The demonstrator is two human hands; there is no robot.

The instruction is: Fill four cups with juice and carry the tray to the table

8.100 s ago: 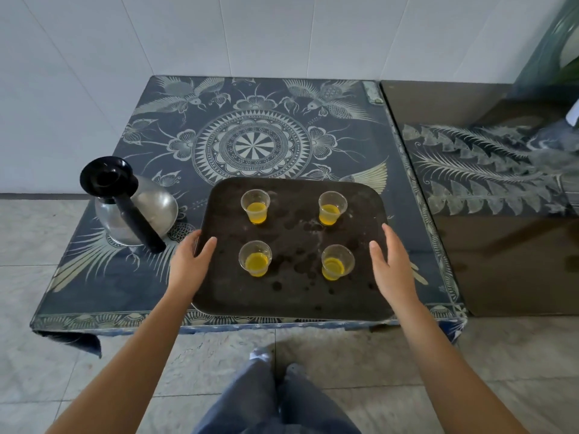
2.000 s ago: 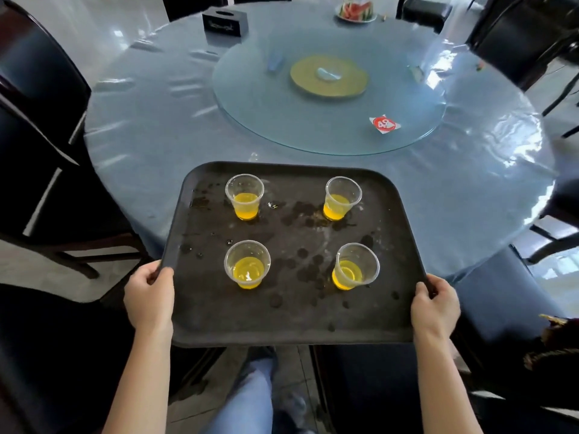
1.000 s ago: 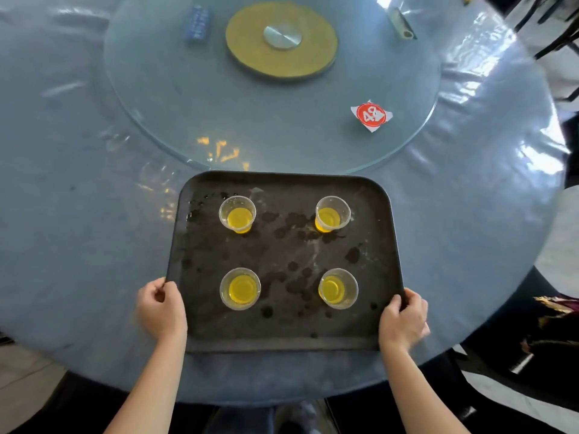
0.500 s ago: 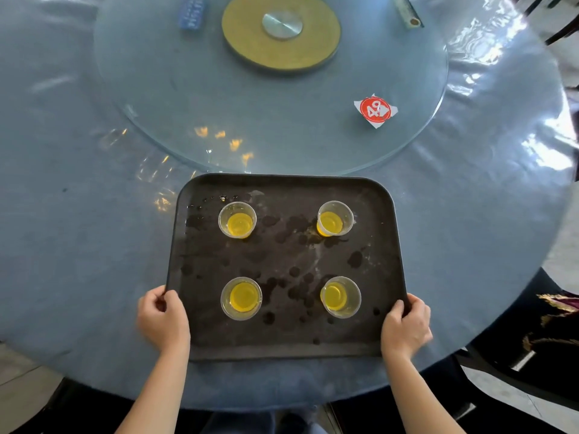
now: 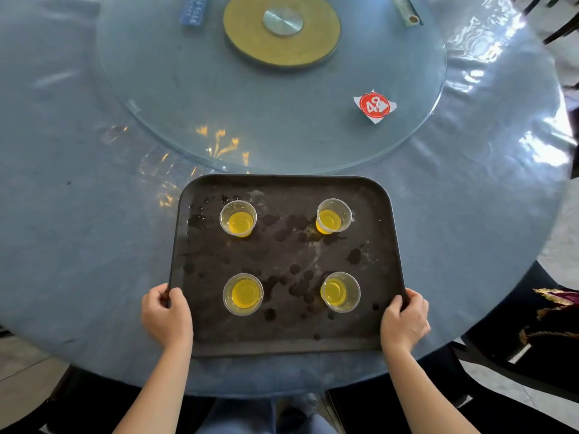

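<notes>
A dark, wet tray lies on the round blue table near its front edge. On it stand several clear plastic cups with yellow juice: far left, far right, near left, near right. My left hand grips the tray's left rim, fingers curled round it. At the right rim my right hand holds on in the same way.
A glass turntable with a yellow hub fills the table's middle, just beyond the tray. On it lie a red numbered tag and a blue packet. Dark chairs stand at the lower right.
The tray went from the patterned side table to the round table. In the last second it came down onto the tabletop and settled; both hands still grip its rims.
</notes>
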